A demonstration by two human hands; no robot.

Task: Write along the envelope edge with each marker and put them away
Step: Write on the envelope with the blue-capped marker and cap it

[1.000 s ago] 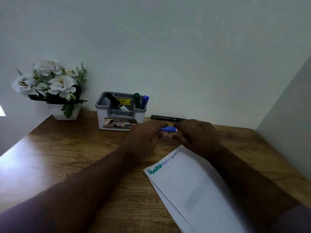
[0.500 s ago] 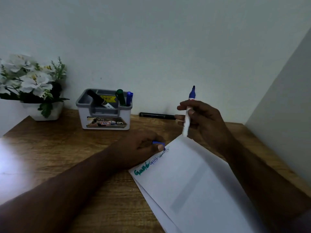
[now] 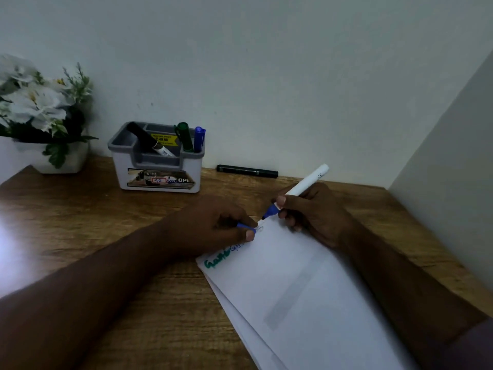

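Right hand (image 3: 317, 212) grips a blue marker (image 3: 298, 192), tip at the envelope (image 3: 306, 289) edge; left hand (image 3: 213, 225) pinches its blue cap (image 3: 244, 226). The organizer (image 3: 157, 158) label reads "42" and "OPE".

Five markers (image 3: 304, 186) – three in one organizer (image 3: 157, 166) – two envelopes (image 3: 306, 289), one flowerpot (image 3: 64, 158).

White flowers in a white pot (image 3: 57, 158) are set at the wooden desk's (image 3: 80, 214) far left corner, against the wall (image 3: 266, 76)
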